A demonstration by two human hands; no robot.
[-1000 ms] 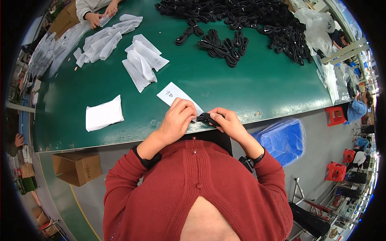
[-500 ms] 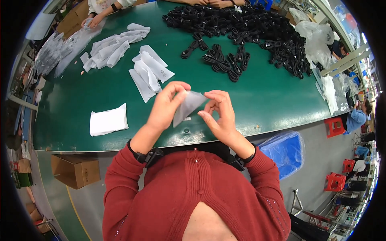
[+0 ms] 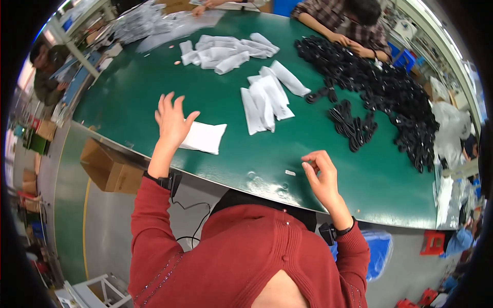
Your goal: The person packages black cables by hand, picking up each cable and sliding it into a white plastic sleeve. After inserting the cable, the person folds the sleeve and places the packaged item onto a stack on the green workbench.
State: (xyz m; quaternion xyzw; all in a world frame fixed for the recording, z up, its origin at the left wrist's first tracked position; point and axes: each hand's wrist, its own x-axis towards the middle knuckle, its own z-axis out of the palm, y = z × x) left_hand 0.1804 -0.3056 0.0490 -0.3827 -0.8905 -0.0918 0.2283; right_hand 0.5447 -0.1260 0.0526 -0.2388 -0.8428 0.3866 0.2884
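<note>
My left hand (image 3: 173,120) is raised over the table with its fingers spread, holding nothing. Just beside it lies a flat white stack of sheets or bags (image 3: 206,137), partly hidden by that hand. My right hand (image 3: 322,177) hovers near the table's front edge, thumb and fingers loosely bent and apart, with nothing visible in it. A small white slip (image 3: 290,173) lies on the table to its left. Ahead, between the hands, rests a small group of frosted white pouches (image 3: 267,100). Black bundled cables (image 3: 354,126) lie farther right.
The green table (image 3: 154,72) holds another pouch pile (image 3: 226,50) and a large heap of black cables (image 3: 375,77). Co-workers' hands (image 3: 352,43) are at the far side. A cardboard box (image 3: 110,167) and a blue lined bin (image 3: 377,251) stand below the front edge.
The translucent pouch is gone from my hands; where it went is unclear. My hands have parted, the left moving to the white stack, the right away from it. The view has turned left.
</note>
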